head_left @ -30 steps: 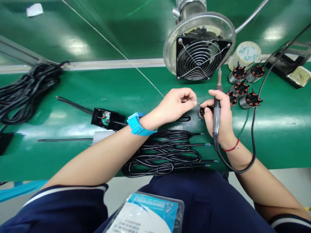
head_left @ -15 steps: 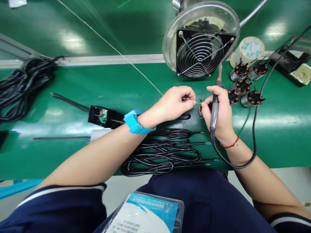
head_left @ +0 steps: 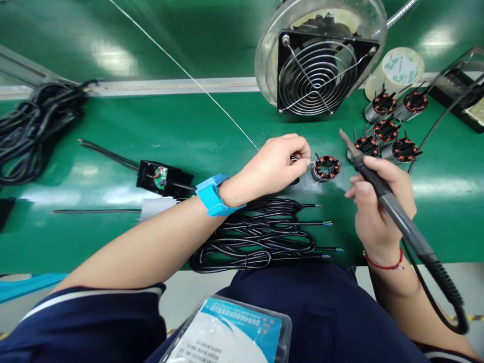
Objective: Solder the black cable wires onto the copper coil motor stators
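Note:
My left hand has its fingers closed in a pinch at the left side of a motor stator with copper windings. A thin pale solder wire runs from the upper left down to this hand. A bit of black cable shows under its fingers; its end is hidden. In my right hand, to the right of the stator, is a soldering iron. The iron slants up and left, its tip pointing between the fan and the grouped stators, touching nothing.
A round fume fan stands behind the hands. Several stators cluster at right, beside a tape roll and iron stand. Coiled black cables lie in front; a black housing with a circuit board lies left.
My right hand has moved right and down, away from the stator, tilting the iron from nearly upright to a slant. The stator now shows. My left hand has hardly moved.

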### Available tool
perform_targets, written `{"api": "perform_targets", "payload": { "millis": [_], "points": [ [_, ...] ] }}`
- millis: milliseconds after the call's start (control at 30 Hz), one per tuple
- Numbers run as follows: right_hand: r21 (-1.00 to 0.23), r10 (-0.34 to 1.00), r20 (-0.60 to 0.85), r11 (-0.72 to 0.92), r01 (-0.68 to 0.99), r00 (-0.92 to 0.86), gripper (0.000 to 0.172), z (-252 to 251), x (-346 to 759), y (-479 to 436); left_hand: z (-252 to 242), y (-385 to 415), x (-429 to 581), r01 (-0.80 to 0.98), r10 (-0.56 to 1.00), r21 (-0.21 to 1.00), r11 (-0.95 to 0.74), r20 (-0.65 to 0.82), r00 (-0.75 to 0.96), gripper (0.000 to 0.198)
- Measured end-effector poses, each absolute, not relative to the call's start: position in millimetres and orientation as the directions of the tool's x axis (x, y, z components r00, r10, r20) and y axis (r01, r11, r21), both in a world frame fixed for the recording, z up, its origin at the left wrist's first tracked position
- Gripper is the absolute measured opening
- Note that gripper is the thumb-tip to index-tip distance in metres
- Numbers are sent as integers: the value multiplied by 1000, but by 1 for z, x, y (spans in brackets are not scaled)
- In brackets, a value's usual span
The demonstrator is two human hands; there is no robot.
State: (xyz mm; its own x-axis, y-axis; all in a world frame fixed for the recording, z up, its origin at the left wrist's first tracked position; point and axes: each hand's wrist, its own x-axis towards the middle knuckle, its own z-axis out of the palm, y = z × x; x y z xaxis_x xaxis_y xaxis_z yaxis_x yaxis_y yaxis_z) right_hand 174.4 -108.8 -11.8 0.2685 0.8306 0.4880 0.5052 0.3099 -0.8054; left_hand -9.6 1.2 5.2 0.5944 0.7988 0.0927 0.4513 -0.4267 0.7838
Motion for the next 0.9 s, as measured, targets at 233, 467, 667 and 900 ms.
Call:
{"api": "perform_targets", "payload": {
  "millis": [233,467,667,900],
  "points": [
    [-726,781,591,406,555,201,18,-24,176,-122,9,-3,-7,493,829,785,-376,45,558,12],
    [-729,816,560,402,554,144,16,-21,174,-119,7,-6,-6,500,850,801,-329,21,526,11],
    [-689,788,603,434,581,126,15,-23,175,-117,6,-5,-6,497,864,812,-305,17,503,10],
    [-657,760,643,486,576,92,15,-24,174,-114,6,-5,-5,514,875,812,-278,-7,484,10]
  ]
}}
